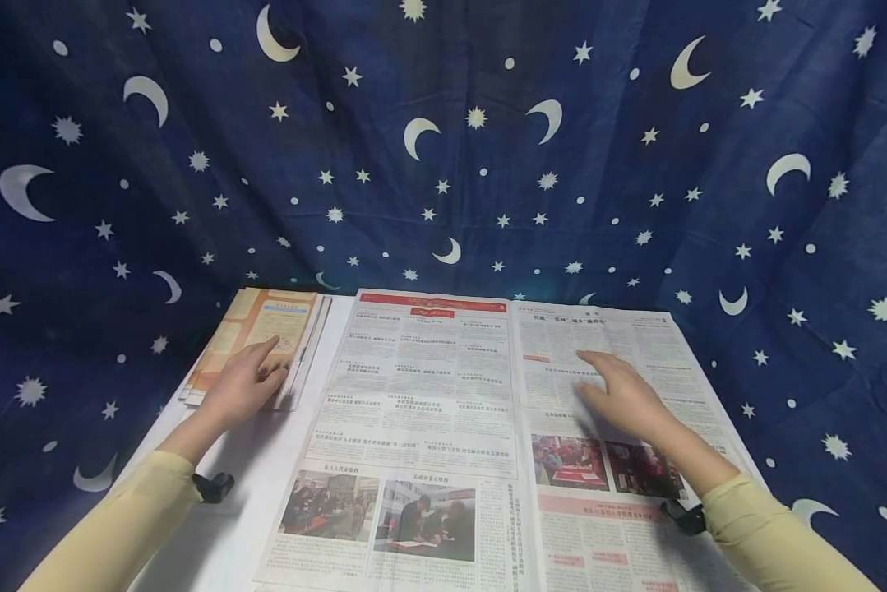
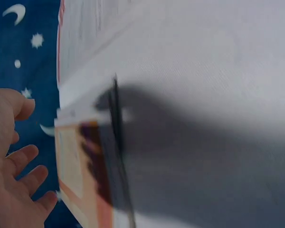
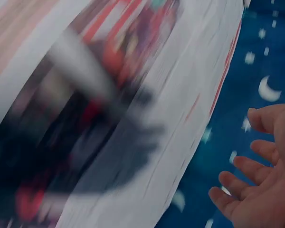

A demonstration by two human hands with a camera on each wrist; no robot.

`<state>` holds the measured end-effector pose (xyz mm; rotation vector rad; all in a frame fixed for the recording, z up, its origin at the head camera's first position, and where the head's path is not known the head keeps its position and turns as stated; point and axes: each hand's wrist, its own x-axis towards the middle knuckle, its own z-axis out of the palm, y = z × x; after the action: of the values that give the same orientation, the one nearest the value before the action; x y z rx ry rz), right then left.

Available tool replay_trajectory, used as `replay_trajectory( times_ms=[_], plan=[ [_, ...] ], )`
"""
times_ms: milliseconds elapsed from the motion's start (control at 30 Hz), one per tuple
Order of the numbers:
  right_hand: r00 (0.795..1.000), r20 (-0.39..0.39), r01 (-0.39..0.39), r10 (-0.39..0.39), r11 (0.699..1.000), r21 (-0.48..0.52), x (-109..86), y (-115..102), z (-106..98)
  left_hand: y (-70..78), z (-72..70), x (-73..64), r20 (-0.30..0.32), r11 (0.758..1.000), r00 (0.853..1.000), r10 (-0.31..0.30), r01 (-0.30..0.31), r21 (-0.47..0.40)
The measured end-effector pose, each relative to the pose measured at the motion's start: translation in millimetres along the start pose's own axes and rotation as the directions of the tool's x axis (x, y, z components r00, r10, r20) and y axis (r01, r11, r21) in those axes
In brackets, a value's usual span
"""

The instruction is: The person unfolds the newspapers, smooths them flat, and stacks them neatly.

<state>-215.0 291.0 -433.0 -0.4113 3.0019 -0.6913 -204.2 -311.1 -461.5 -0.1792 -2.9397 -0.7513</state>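
My left hand (image 1: 245,385) hovers over a stack of booklets (image 1: 228,325) with an orange-and-cream cover at the table's left. Its fingers are loosely bent and hold nothing; the left wrist view shows the hand (image 2: 19,166) raised, its shadow falling on the booklets and white surface. Over the right page of a spread newspaper (image 1: 428,378) is my right hand (image 1: 624,399), fingers relaxed. The right wrist view shows that hand (image 3: 261,171) holding nothing, apart from the paper, with a shadow on the printed photos. The newspaper's print is upside down from here.
A white tabletop (image 1: 221,526) shows between booklets and newspaper. A dark thin strip (image 2: 116,118) runs along the stack's edge; its kind is unclear. Behind the table hangs a dark blue curtain (image 1: 458,222) with moons and stars. Both wrists wear dark bands.
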Motion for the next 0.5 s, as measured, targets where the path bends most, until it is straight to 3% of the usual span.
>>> replay_trajectory(
  times_ms=[267, 500],
  plan=[
    [0.992, 0.049, 0.11, -0.12, 0.981, 0.159, 37.4, -78, 59, -29.4, -8.4, -10.7, -0.055, 0.992, 0.992, -0.112, 0.115, 0.047],
    [0.967, 0.151, 0.16, -0.205, 0.951, 0.266, 55.3, -140, 98, -48.3, -19.0, -15.6, -0.008, 0.972, 0.974, -0.227, 0.227, 0.055]
  ],
)
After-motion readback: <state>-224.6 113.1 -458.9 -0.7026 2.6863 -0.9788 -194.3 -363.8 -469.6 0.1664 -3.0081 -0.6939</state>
